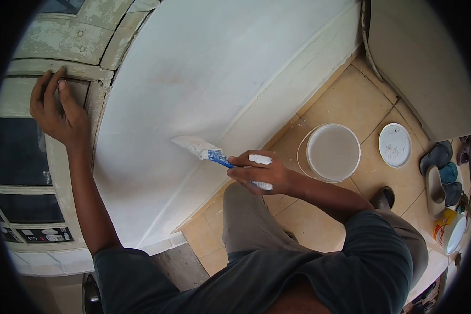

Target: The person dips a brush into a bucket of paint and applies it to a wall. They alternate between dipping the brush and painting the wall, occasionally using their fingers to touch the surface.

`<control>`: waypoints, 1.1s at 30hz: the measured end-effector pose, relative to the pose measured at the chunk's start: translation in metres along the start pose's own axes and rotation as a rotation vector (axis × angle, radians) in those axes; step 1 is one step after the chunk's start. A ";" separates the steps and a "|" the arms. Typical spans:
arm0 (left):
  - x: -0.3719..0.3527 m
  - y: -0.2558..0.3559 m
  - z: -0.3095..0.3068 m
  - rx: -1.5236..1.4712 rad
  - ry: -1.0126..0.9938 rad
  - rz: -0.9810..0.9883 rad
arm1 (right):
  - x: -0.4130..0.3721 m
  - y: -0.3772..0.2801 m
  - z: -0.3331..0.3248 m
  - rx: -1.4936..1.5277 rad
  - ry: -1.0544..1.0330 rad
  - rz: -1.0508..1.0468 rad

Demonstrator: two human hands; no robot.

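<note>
My right hand (259,170) is closed round the blue handle of a paintbrush (214,155), with white paint on the hand. The brush's white-coated bristles lie against the white wall (157,104). My left hand (60,112) rests on the weathered frame of a door or window (97,104) at the left, its fingers bent and apart, holding nothing I can see. Right of my right hand, a white bucket (333,152) stands on the floor.
A round white lid (395,145) lies on the tiled floor (345,102) beyond the bucket. Several shoes, among them a beige one (435,192), lie at the right near a yellow and white tub (450,231). A large pale panel (424,57) stands at the upper right.
</note>
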State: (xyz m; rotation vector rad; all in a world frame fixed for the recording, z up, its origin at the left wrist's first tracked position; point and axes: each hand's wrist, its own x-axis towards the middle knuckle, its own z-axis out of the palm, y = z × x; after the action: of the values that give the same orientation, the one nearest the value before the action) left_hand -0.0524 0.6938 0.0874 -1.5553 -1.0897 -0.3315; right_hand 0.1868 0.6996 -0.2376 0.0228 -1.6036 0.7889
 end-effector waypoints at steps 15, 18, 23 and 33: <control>0.001 0.003 -0.001 0.005 -0.008 -0.013 | 0.021 0.104 -0.195 -0.603 0.604 0.167; 0.001 0.002 -0.001 0.014 -0.019 -0.010 | 0.025 0.098 -0.171 -0.669 0.531 0.181; 0.000 0.004 -0.001 0.012 -0.021 -0.019 | -0.008 0.056 -0.055 -0.469 0.228 0.099; 0.000 0.003 -0.003 0.073 -0.041 0.002 | 0.016 0.019 -0.018 0.148 -0.096 0.073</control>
State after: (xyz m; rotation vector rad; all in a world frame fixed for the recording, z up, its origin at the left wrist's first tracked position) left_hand -0.0488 0.6916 0.0868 -1.5039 -1.1197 -0.2564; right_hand 0.1903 0.7293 -0.2329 0.1109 -1.6408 0.9751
